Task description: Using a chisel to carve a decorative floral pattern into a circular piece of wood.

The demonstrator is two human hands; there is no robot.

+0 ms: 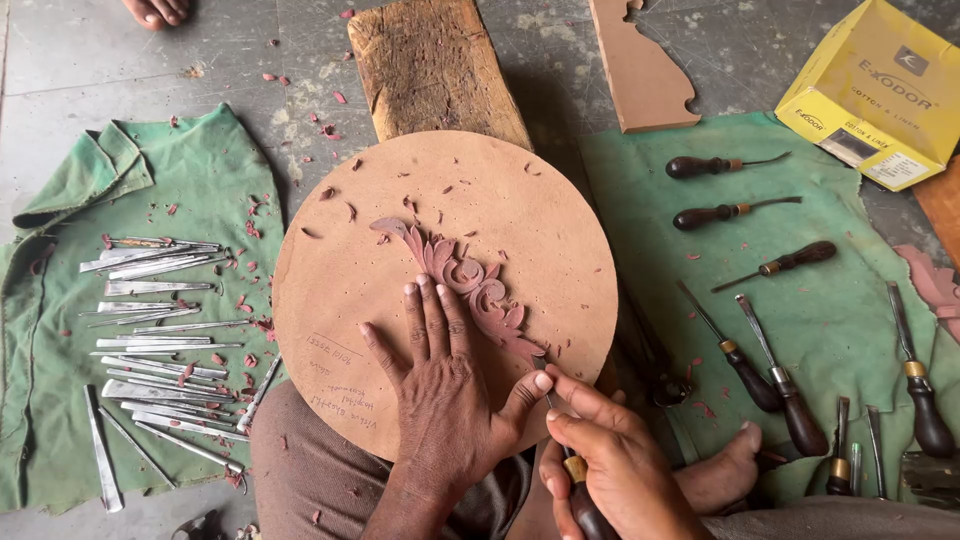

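head view puts the leaf carving (470,285) in the middle of the round wooden disc (340,260), which rests on your lap and a wood block (435,65). your left hand (440,385) lies flat and spread, pinning the disc just beside the carving. your right hand (615,465) has its fingers closed round a wood-handled chisel (580,495), tip at the carving's lower end. you look mid-cut on the detail; the next stroke calls for a steady push away from your left thumb. steel blades (160,330) lie on green cloth (60,400).
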